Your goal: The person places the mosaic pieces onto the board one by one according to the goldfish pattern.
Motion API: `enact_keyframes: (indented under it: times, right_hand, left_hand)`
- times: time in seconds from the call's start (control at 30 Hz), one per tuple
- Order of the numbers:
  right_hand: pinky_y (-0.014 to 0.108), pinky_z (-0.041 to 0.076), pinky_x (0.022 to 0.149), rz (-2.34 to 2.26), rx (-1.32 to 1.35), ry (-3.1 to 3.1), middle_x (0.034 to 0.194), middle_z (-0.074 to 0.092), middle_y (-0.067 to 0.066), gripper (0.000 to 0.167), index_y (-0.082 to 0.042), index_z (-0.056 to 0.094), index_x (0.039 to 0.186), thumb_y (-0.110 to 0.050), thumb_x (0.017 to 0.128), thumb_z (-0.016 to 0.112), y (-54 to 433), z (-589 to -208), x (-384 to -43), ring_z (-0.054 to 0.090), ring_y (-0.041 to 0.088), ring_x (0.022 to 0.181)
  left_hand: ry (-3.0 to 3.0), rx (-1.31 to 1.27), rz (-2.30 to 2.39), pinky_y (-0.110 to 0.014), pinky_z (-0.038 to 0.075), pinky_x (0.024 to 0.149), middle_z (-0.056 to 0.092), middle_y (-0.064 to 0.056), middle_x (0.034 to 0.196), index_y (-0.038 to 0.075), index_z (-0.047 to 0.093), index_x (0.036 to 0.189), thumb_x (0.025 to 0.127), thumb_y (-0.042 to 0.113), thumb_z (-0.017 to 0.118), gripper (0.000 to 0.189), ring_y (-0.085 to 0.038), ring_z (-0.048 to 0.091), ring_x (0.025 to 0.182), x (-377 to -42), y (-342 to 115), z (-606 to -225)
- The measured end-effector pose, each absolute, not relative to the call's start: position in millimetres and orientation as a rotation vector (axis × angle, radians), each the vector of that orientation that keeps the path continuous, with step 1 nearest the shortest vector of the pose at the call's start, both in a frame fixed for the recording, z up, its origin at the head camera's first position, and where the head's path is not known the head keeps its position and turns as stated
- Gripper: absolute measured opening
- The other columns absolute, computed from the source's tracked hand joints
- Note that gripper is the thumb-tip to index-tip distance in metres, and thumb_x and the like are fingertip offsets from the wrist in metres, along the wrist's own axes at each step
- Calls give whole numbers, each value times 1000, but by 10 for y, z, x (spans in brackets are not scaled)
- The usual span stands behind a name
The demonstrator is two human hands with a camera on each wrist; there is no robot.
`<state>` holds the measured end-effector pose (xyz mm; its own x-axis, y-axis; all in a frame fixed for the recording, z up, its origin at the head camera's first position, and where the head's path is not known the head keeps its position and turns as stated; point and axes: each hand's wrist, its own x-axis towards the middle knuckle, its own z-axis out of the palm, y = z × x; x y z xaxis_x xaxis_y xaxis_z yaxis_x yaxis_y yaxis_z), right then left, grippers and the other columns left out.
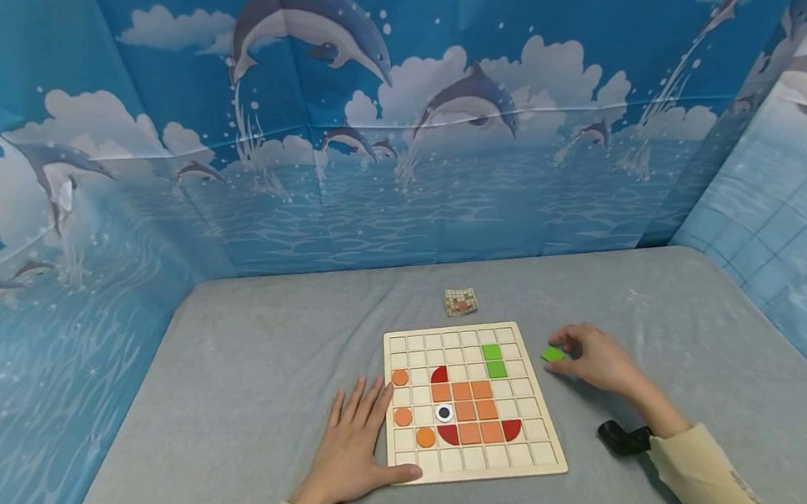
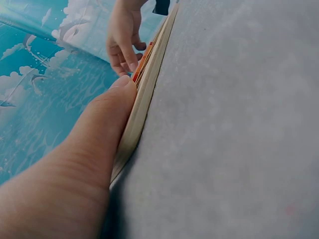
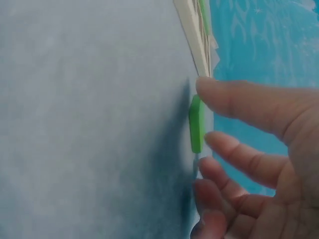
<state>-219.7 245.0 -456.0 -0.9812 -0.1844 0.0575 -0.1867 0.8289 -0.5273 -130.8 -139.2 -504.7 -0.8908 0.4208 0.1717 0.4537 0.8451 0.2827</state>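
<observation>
A green square tile [image 1: 553, 354] is pinched between the thumb and fingers of my right hand [image 1: 600, 358], just off the right edge of a wooden grid board [image 1: 491, 474]. The right wrist view shows this green tile [image 3: 197, 127] edge-on, over the grey cloth. My left hand [image 1: 348, 450] lies spread at the board's left side, its thumb on the lower left corner. On the board sit several orange square tiles [image 1: 466, 411], a white eye tile [image 1: 444, 413], three orange discs [image 1: 425, 437], three red rounded pieces [image 1: 512, 429] and two green squares [image 1: 492, 352].
Behind the board lies a small patterned card [image 1: 461, 302]. Grey cloth [image 1: 271, 344] covers the table. A blue dolphin-print curtain [image 1: 382, 204] hangs at the back and sides. Each wrist wears a black device, such as the one [image 1: 623, 438] on the right.
</observation>
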Motion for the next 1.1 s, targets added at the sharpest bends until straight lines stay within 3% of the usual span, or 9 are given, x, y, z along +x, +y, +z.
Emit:
enact_keyframes:
  times: [0.3,1.1]
  right_hand:
    - [31,36,56,876,190,-3093,76,51,2,31,-2,60,95,-24,80,76,2472,-4573,-2192,45,18,66]
    - [28,39,53,1129,338,-2976,75,53,2,16,-5,58,87,-13,85,71,2404,-4585,-2159,47,16,62]
  left_hand:
    - [-2899,-700,-494,-51,3,111,19,-7,156,13,20,153,68,87,47,116,-29,6,143,-1309,-1391,-5053]
    - [-2919,-688,-510,-50,0,111,18,-6,156,14,19,153,69,86,47,115,-28,5,143,-1308,-1390,-5043]
